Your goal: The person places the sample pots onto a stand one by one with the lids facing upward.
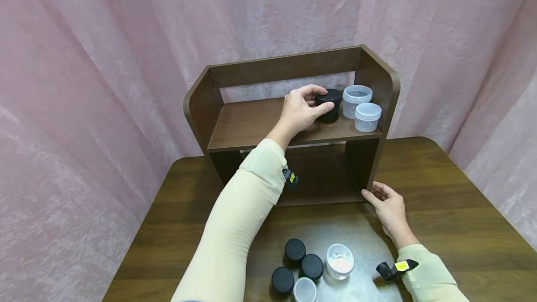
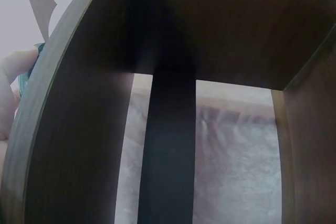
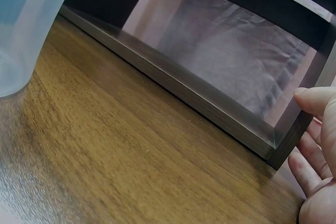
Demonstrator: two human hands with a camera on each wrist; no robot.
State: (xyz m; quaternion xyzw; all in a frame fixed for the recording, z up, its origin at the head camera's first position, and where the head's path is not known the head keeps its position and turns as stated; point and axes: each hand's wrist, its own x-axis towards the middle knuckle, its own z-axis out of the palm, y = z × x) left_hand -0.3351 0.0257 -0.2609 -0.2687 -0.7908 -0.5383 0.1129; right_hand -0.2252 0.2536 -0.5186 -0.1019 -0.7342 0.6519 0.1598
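My left hand (image 1: 299, 110) pinches a black jar (image 1: 330, 116) between thumb and fingers at the upper board of a brown wooden desk shelf (image 1: 251, 120). Right beside that jar stand two translucent plastic jars, a taller one (image 1: 356, 97) behind and a smaller one (image 1: 367, 119) near the front edge. Down at the tabletop, my right hand (image 1: 388, 209) grips the lower front corner of the shelf's right side panel. The right wrist view shows the thumb (image 3: 315, 99) at the panel's front edge and the fingers on its outer side.
On the wooden table (image 1: 168, 246), before the shelf, sit black-lidded jars (image 1: 295, 250), a frosted-lidded jar (image 1: 305, 289) and a clear jar (image 1: 340, 261). A translucent jar (image 3: 23, 35) looms close in the right wrist view. Behind hangs a pink curtain (image 1: 126, 36).
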